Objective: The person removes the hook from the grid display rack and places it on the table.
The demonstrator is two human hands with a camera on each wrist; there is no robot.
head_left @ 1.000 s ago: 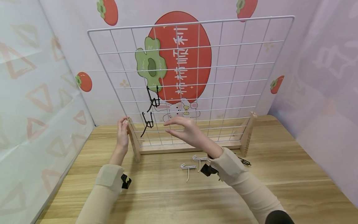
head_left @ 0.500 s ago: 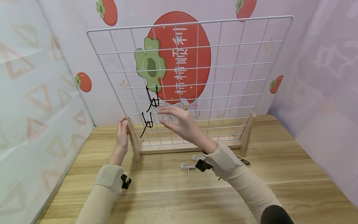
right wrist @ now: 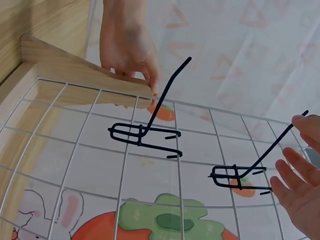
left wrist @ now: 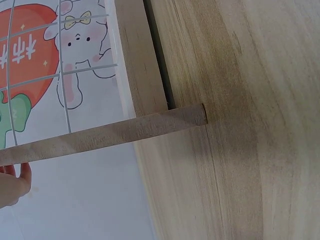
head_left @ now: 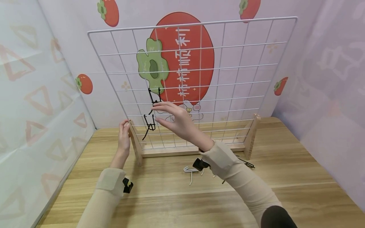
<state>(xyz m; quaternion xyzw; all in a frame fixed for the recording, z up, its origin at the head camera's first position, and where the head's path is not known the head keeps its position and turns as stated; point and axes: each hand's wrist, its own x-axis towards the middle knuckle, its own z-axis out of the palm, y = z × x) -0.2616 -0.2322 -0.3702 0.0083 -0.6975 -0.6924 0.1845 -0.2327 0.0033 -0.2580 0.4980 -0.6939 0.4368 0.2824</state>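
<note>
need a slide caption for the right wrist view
Two black hooks on a white wire grid, right hand close to one, left hand holding the wooden stand.

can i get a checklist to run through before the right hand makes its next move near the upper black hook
1. Left hand grips the pale wooden left upright: ok.
2. Upper black wire hook hangs on the white wire grid: ok.
3. Lower black wire hook hangs on the grid: ok.
4. Right hand touches the upper hook: cannot tell, fingertips very close.
5. White wire hooks on the wood-grain table fully visible: not ok, beige right sleeve hides parts.
</note>
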